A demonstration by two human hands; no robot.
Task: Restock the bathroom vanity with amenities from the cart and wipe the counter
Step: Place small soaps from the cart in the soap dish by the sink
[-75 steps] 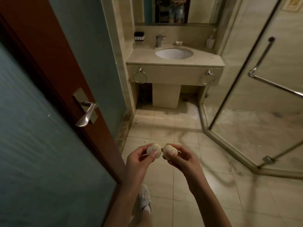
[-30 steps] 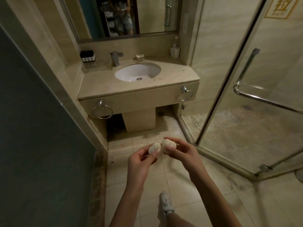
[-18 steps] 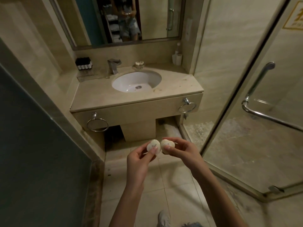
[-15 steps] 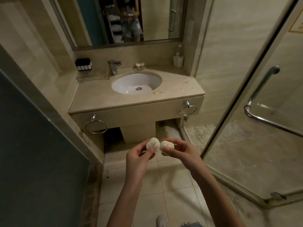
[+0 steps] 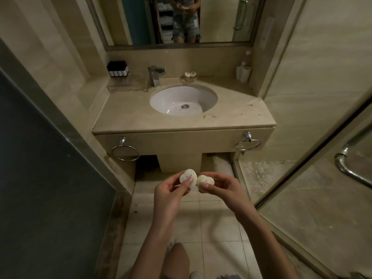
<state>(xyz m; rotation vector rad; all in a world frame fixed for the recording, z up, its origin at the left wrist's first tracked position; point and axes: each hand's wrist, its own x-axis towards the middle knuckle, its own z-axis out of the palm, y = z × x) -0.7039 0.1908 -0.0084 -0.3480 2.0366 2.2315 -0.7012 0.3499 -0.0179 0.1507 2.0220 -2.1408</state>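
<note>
Pinching one small round white soap apiece, both hands hang at six o'clock in the view, above the floor tiles (image 5: 217, 224). The left hand (image 5: 171, 190) holds the left soap (image 5: 187, 176) on edge in a narrow grip, thumb pressed on its printed face and fingers curled behind it. The right hand (image 5: 224, 186) grips the right soap (image 5: 205, 181) the same way, thumb on the face and fingers wrapped round the far edge. The two soaps meet edge to edge or nearly so; whether they touch cannot be told.

At twelve o'clock from the hands stands the vanity counter (image 5: 124, 117). Its front panel carries a left towel ring (image 5: 125, 154) at ten o'clock from the hands and a right towel ring (image 5: 247, 144) at two o'clock. A white basin (image 5: 183, 99) is sunk in the counter's middle. Brownish marks lie on the stone at four o'clock from the basin.

Behind the basin, a chrome faucet (image 5: 155, 75) rises at eleven o'clock. A small dish holds two more round white pieces (image 5: 190, 74) at twelve o'clock. A row of black-capped bottles (image 5: 117, 69) stands on a clear tray (image 5: 124, 86) at ten o'clock, in the back corner. A white cup (image 5: 243, 73) sits at two o'clock, against the side wall.

Above all of this hangs the mirror (image 5: 217, 21). At three o'clock in the view, a glass shower door bears a chrome handle (image 5: 350, 170).
</note>
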